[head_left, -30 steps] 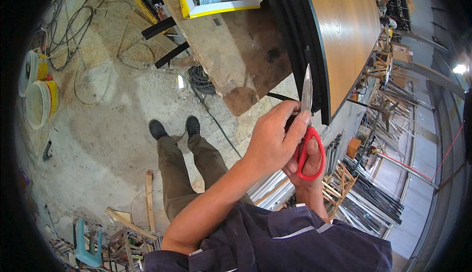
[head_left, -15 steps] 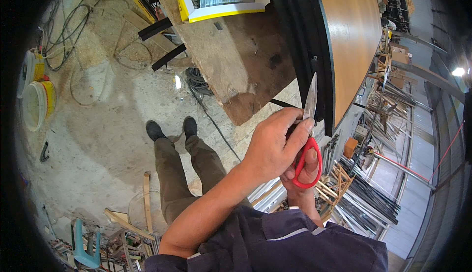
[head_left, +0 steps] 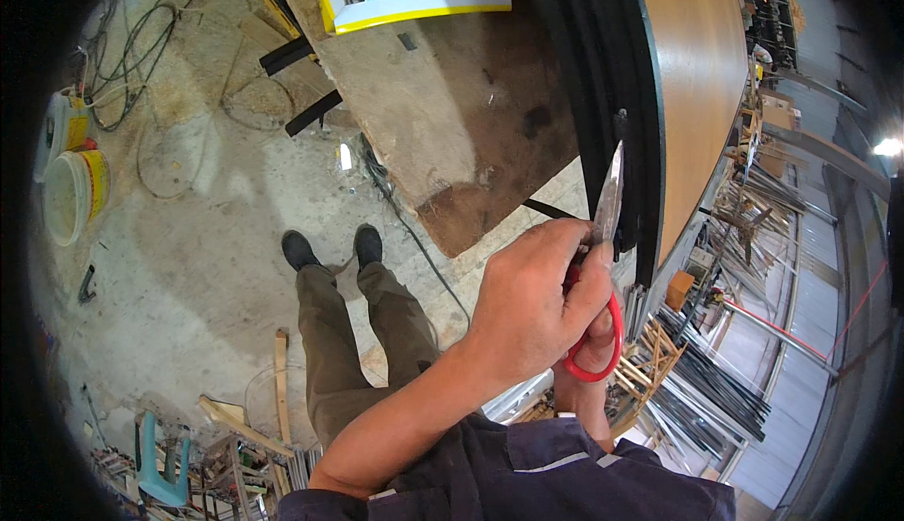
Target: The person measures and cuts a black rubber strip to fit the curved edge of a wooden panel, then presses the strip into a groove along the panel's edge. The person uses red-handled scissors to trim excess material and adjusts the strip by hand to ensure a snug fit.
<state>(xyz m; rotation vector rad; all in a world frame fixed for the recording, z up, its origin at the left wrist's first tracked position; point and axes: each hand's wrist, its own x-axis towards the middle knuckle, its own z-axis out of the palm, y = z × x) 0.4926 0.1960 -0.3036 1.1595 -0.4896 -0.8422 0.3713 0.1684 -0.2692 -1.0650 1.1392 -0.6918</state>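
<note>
Scissors (head_left: 610, 196) with red handles point upward, their metal blades looking closed. My left hand (head_left: 532, 300) pinches them between thumb and fingers where the blades meet the handles. Behind and below it, my right hand (head_left: 593, 353) is at the red handle, its fingers in the loop and partly covered by my left hand. The blade tip lies in front of long black strips (head_left: 603, 78), which run along the edge of a wood-coloured panel (head_left: 702, 78). Whether the tip touches them, I cannot tell.
A worn wooden table (head_left: 424, 125) carries a white and yellow box (head_left: 424, 17) of metal pieces. Tubs (head_left: 71, 196) and coiled cable (head_left: 132, 69) lie at left. Timber (head_left: 282, 380) and a teal plastic object (head_left: 160, 464) are lower left; metal bars (head_left: 716, 380) at right.
Both hands and the scissors have shifted slightly right and down in the view. My left hand now covers more of the red handle. The table and panel also appear shifted.
</note>
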